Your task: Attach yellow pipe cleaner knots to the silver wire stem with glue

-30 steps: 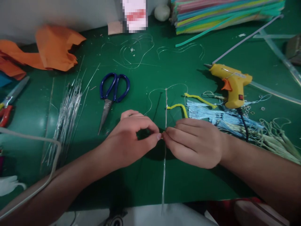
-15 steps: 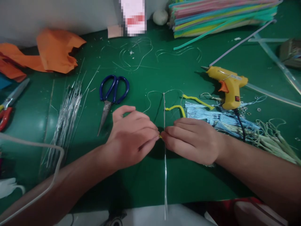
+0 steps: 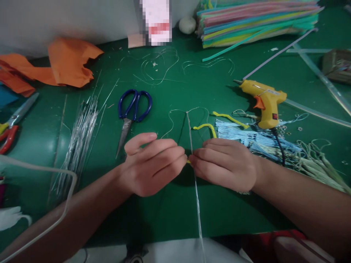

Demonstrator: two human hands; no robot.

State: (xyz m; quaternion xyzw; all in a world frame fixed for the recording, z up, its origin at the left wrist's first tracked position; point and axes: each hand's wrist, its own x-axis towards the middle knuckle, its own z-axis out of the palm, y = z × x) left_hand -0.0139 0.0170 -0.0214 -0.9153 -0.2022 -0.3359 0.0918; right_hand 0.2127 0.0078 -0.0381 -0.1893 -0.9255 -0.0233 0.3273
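Note:
My left hand (image 3: 155, 164) and my right hand (image 3: 225, 164) meet fingertip to fingertip over the table. Both pinch a short bit of yellow pipe cleaner (image 3: 188, 161), mostly hidden by the fingers. A long silvery wire strand (image 3: 198, 206) runs between the hands, with two thin curled ends at its top. A bent yellow pipe cleaner (image 3: 205, 126) passes behind my right hand, and a second yellow piece (image 3: 230, 118) lies beyond it. Blue tassels (image 3: 233, 131) are to the right, partly under my right wrist.
Blue-handled scissors (image 3: 133, 109) and a bundle of wires (image 3: 82, 135) lie left. Red-handled scissors (image 3: 15, 122) and orange paper (image 3: 70, 64) are farther left. A yellow glue gun (image 3: 264, 96) rests right. Coloured pipe cleaners (image 3: 257, 23) are stacked at the back. A pale cord (image 3: 70, 193) crosses before my left forearm.
The wire strand has tilted, its lower end swinging right and its top slightly left. My left fingers have shifted a little around the yellow pipe cleaner. The view has moved slightly.

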